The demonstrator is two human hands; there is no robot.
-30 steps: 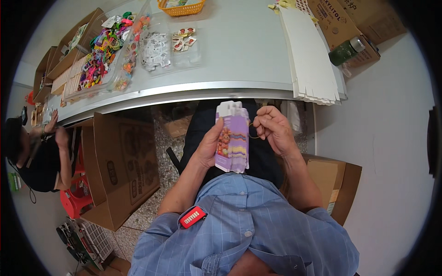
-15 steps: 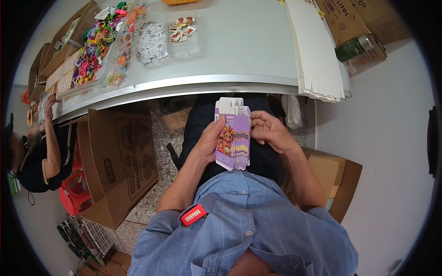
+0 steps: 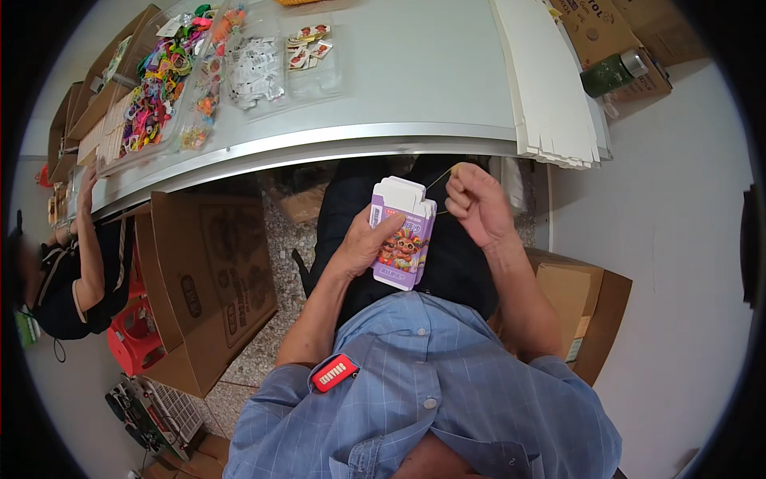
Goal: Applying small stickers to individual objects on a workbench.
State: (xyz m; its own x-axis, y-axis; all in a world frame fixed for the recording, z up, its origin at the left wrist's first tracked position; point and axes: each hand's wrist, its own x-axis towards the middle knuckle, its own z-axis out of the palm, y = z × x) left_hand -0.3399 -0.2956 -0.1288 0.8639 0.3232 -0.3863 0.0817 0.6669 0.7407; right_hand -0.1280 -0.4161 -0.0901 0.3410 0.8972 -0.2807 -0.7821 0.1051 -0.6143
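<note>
A stack of flat purple cartons with white end flaps and a cartoon print is held above my lap. My left hand is closed around its left side, thumb across the front. To the right of the stack and slightly higher, my right hand is closed in a pinch. It pulls a thin rubber band, whose two strands stretch toward the stack's upper right edge. Where the band passes behind the cartons is hidden.
Ahead is a grey table with a metal edge, bearing bins of colourful trinkets, small trays and white card strips. Cardboard boxes stand at both sides. A co-worker is at far left, near a red stool.
My right hand has moved up and away from the stack, drawing the rubber band out. The stack has turned so its front faces up more, hiding its layered side.
</note>
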